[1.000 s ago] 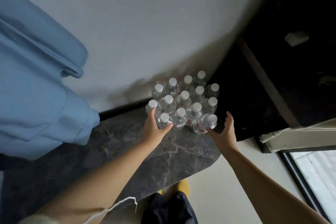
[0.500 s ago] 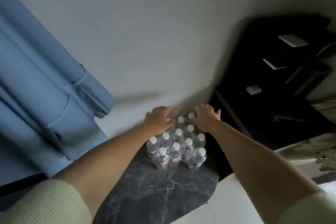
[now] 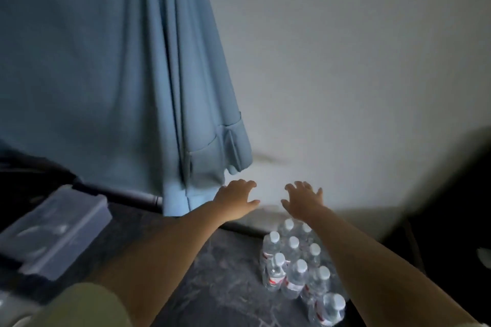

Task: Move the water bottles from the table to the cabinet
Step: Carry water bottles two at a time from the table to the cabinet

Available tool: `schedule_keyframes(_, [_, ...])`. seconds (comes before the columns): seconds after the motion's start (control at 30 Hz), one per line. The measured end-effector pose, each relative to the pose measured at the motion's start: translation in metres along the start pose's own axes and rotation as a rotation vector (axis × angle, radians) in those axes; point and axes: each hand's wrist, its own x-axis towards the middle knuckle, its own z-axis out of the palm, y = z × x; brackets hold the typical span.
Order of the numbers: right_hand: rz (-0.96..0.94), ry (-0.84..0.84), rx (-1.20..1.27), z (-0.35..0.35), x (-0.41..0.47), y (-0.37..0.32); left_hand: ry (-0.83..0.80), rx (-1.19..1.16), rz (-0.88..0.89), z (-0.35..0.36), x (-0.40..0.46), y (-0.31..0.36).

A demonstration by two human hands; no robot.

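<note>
A: Big swing of the view here. Both hands are out past the water bottles (image 3: 297,268) now, up near the wall, where half a second ago they were curled right over the back row.

B: And empty, both of them. Left hand (image 3: 235,198) spread wide, fingers splayed, nothing in it. Right hand (image 3: 303,198) the same, open and holding nothing.

A: So no bottle has left the desk (image 3: 225,287). The cluster stands upright, white caps up, at the desk's right end, under the right forearm.

B: I'd call that a reach that overshot, or a head turn mid-reach. Either way the task hasn't started paying off; nothing has been moved yet.

A: What else is new against a second ago?

B: The blue curtain (image 3: 119,74) now fills the left, a clear lidded box (image 3: 55,228) has come into view on the desk's left, and the dark furniture at right has slid almost out of frame.
</note>
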Motion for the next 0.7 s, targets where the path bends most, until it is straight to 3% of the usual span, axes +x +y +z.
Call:
schedule_keyframes(0.2, [-0.268, -0.079, -0.025, 0.013, -0.009, -0.08, 0.08, -0.067, -0.29, 0.0, -0.089, -0.049])
schedule_keyframes(0.4, [-0.528, -0.087, -0.092, 0.012, -0.042, -0.185, 0.272, -0.137, -0.503, -0.023, -0.196, -0.097])
schedule_keyframes(0.7, [-0.952, -0.033, -0.218, 0.026, -0.182, -0.359, 0.365, -0.194, -0.947, -0.017, -0.43, -0.146])
